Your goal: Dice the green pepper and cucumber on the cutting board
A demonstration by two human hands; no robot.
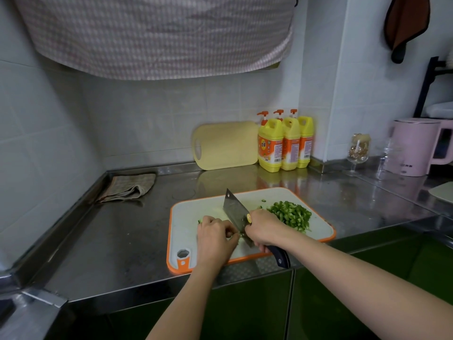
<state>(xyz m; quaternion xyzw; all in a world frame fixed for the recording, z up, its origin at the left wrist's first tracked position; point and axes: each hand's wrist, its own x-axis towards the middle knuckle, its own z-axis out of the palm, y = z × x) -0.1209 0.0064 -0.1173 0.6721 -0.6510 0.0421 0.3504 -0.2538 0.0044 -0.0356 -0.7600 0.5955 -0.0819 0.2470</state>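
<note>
Right hand (263, 229): wrapped round the dark handle of the cleaver (234, 209), whose blade tilts up and away over the board.
Left hand (215, 234): fingers curled down over a green piece (200, 221), just beside the blade; most of the piece is hidden.
Cutting board (186, 217): white with an orange rim, at the desk's front edge.
Diced pile (291, 214): green bits heaped on the board's right half, beyond the right hand.
Desk (110, 241): steel; a folded cloth (130, 187) lies at the back left.
Back wall: a yellow board (225, 146) leans beside three soap bottles (284, 146).

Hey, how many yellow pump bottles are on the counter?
3, side by side against the back wall: left bottle, middle bottle, right bottle, partly overlapped; none seem hidden.
</note>
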